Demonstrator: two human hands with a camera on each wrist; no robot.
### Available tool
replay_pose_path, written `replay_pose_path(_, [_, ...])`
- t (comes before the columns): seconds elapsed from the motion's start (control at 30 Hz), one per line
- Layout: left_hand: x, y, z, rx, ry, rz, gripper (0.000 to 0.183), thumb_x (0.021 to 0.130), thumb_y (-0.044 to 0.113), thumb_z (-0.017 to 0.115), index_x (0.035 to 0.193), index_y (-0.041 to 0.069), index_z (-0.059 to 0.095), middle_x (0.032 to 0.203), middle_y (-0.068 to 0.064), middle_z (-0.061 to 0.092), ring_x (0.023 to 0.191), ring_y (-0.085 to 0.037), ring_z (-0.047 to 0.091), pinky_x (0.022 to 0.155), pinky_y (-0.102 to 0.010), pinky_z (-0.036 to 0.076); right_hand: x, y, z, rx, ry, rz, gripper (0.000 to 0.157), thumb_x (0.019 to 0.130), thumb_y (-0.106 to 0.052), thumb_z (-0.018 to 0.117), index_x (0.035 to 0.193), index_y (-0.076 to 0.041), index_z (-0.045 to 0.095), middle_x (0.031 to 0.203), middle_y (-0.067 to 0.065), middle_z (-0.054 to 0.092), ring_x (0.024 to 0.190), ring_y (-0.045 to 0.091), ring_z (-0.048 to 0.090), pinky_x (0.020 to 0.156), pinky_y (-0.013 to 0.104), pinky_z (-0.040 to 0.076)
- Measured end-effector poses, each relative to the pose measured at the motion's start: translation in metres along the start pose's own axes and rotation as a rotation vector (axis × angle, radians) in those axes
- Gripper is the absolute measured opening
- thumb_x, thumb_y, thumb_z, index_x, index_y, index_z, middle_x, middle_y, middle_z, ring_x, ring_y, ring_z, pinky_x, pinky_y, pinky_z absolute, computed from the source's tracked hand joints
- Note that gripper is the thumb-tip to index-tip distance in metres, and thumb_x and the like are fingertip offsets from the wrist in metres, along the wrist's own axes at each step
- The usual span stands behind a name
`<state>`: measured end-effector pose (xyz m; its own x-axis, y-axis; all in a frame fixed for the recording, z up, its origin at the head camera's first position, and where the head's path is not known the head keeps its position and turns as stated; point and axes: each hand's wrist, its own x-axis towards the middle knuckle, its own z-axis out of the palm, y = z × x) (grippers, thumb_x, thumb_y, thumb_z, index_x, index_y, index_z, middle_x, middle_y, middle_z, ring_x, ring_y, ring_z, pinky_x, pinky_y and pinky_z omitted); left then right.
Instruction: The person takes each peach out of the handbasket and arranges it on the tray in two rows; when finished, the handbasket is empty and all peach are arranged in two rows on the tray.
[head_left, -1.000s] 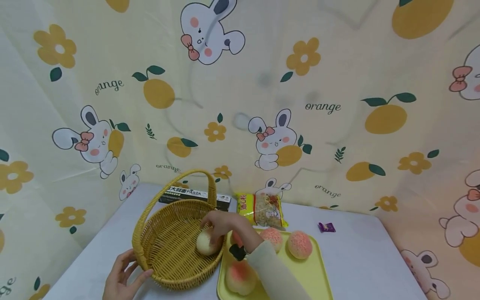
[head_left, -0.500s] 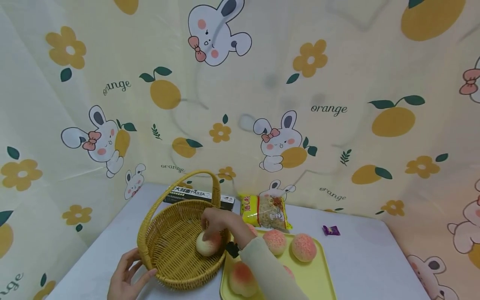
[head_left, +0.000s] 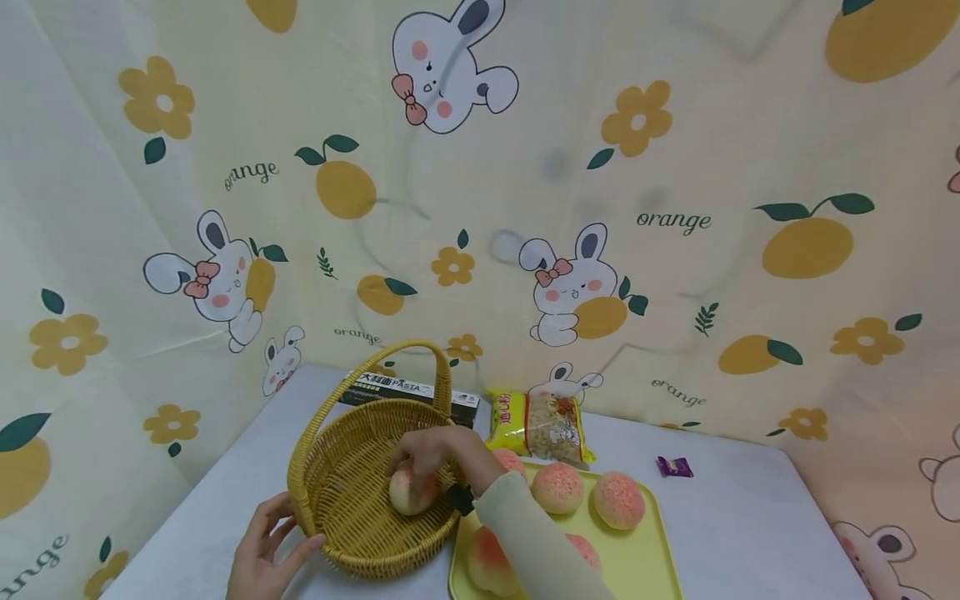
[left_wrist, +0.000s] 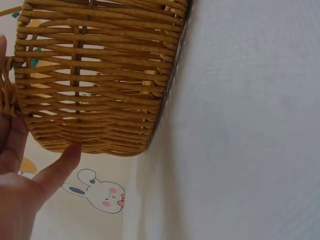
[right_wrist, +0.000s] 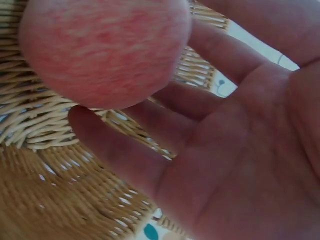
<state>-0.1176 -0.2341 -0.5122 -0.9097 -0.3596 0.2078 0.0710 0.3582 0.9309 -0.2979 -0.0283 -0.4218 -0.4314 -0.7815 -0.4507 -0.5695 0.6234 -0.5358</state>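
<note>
A round wicker basket [head_left: 348, 500] with a tall arched handle stands left of the middle of the table. At its left side my left hand [head_left: 266, 546] holds it, the fingers by the foot of the handle and the thumb [left_wrist: 62, 167] stretched along the woven wall. Inside the basket, my right hand [head_left: 427, 450] grips a cream-and-pink peach [head_left: 403, 492] from above, near the right wall. Close up in the right wrist view, the fingers [right_wrist: 120, 150] lie along one side of that peach's pink skin.
Right of the basket lies a yellow tray [head_left: 637, 567] with several pink peaches [head_left: 558, 488], partly behind my right forearm. A black pasta box [head_left: 465, 410], a yellow pasta bag [head_left: 540, 425] and a small purple packet [head_left: 674, 467] lie farther back. A printed cloth hangs behind.
The head view has swung slightly left. My right hand and the peach have moved a little left within the basket. My left hand has stayed at the basket's side.
</note>
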Motion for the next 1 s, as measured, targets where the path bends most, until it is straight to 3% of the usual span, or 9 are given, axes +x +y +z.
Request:
replay_pose_path(0.2, [0.001, 0.000, 0.000, 0.008, -0.001, -0.015, 0.064, 0.082, 0.004, 0.082, 0.136, 0.007, 0.047, 0.125, -0.003, 0.051, 0.103, 0.000, 0.052, 0.094, -0.015, 0.054, 0.006, 0.005, -0.001, 0.048, -0.013, -0.036, 0.053, 0.081, -0.005, 0.083, 0.130, -0.010, 0.064, 0.114, -0.005, 0.058, 0.100, 0.007, 0.051, 0.086, 0.018, 0.051])
replay_pose_path(0.5, [0.001, -0.001, 0.001, 0.002, -0.016, -0.027, 0.065, 0.082, 0.006, 0.082, 0.136, 0.008, 0.046, 0.124, -0.004, 0.053, 0.104, 0.000, 0.052, 0.095, -0.015, 0.053, 0.012, 0.022, -0.006, 0.141, -0.035, -0.163, 0.050, 0.082, -0.007, 0.081, 0.130, -0.004, 0.063, 0.120, 0.002, 0.063, 0.102, 0.006, 0.056, 0.084, 0.015, 0.052])
replay_pose_path(0.8, [0.002, 0.000, 0.000, 0.021, -0.030, -0.058, 0.065, 0.083, 0.008, 0.082, 0.137, 0.009, 0.045, 0.125, -0.003, 0.052, 0.104, 0.001, 0.051, 0.098, -0.019, 0.054, 0.020, 0.034, -0.003, 0.288, -0.117, -0.151, 0.051, 0.082, 0.006, 0.076, 0.131, -0.001, 0.061, 0.114, -0.008, 0.061, 0.101, 0.004, 0.053, 0.083, 0.017, 0.053])
replay_pose_path(1.0, [0.000, 0.002, -0.001, 0.022, -0.016, -0.040, 0.065, 0.082, 0.006, 0.082, 0.137, 0.008, 0.046, 0.124, -0.004, 0.053, 0.104, 0.001, 0.052, 0.095, -0.016, 0.053, 0.021, 0.034, -0.001, 0.328, -0.099, -0.165, 0.049, 0.081, 0.004, 0.078, 0.128, -0.001, 0.063, 0.111, -0.007, 0.063, 0.098, 0.005, 0.055, 0.083, 0.017, 0.053])
